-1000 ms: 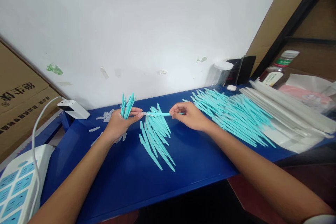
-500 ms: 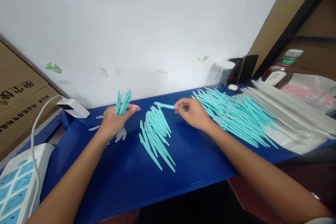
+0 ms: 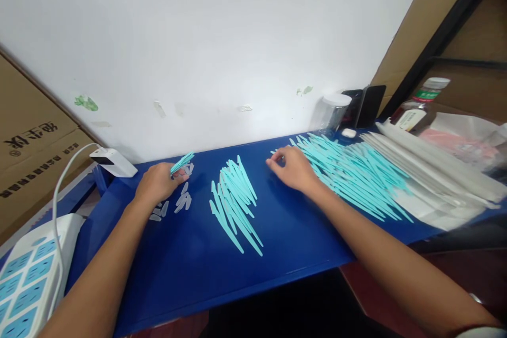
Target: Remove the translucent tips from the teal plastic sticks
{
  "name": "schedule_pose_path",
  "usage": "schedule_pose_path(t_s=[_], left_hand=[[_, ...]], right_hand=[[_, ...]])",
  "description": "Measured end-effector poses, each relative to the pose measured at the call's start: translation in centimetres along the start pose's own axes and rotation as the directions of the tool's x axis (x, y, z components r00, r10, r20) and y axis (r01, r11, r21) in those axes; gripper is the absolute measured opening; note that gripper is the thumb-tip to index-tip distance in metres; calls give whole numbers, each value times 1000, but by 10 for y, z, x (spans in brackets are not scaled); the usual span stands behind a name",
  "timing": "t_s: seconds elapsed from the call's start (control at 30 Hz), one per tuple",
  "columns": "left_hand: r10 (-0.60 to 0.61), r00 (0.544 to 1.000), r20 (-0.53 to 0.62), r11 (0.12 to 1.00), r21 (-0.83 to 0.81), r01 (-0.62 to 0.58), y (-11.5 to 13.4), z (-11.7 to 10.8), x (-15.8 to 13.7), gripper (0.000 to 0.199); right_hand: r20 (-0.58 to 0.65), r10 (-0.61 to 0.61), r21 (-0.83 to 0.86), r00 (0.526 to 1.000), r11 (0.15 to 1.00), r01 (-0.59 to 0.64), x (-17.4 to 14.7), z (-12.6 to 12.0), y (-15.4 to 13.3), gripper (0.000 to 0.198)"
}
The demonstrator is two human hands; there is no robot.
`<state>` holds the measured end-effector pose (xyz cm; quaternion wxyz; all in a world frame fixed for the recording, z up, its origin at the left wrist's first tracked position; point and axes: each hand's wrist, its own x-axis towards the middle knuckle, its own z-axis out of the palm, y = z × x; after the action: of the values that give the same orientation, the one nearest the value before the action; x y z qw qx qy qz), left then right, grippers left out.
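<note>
My left hand (image 3: pixel 156 185) is closed around a small bundle of slim teal eyebrow razors (image 3: pixel 182 163), their ends sticking up past the fingers. Small clear plastic caps (image 3: pixel 182 202) lie scattered under and beside it. A loose pile of teal razors (image 3: pixel 233 198) rests on the blue table between my hands. My right hand (image 3: pixel 293 168) is at the left edge of a larger razor pile (image 3: pixel 352 177), thumb and index finger curled together. A teal tip shows just behind these fingers; whether they hold it I cannot tell.
White flat packets (image 3: pixel 431 169) lie right of the large pile. A clear jar (image 3: pixel 335 112), dark phone-like slabs (image 3: pixel 370 107) and a bottle (image 3: pixel 420 105) stand behind. On the left are a power strip (image 3: pixel 37 274), a corded white device (image 3: pixel 114 162) and a cardboard box (image 3: pixel 35 153).
My left hand has lowered and moved left, tilting its bundle over the caps. The razor that stuck out leftward from my right fingers no longer shows there.
</note>
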<state>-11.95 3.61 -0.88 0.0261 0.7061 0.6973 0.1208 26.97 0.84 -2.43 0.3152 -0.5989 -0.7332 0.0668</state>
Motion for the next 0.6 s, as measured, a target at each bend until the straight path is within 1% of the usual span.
schedule_pose_path(t_s=[0.03,0.1,0.17,0.23,0.3,0.37,0.5,0.6], left_hand=[[6,1000,7,1000,6,-6,-1,1,0,34],[19,1000,21,1000,8,-19,-1,2,1,33],[34,999,31,999,-9,-34,1,2,1,33],[62,998,27,997,-38,-61,5,2,0,34],[89,996,9,993,-75,-88,11,1,-2,38],[117,993,-3,982,-148,-116,18,-1,-4,41],[189,982,20,907,-387,-166,34,-4,-10,45],[190,981,33,852,-502,-149,47,-4,-15,44]], right_hand=[[50,-27,67,998,997,23,-3,5,-8,23],[125,-66,134,990,990,49,-10,15,-22,26],[186,-90,135,978,989,66,-14,22,-31,27],[222,-90,115,971,991,65,-16,26,-34,23],[235,-68,102,970,994,45,-15,26,-32,13],[246,-48,103,968,994,23,-13,24,-26,6],[249,-20,125,968,992,-12,-10,16,-14,9],[216,3,189,976,981,-45,-7,10,-12,7]])
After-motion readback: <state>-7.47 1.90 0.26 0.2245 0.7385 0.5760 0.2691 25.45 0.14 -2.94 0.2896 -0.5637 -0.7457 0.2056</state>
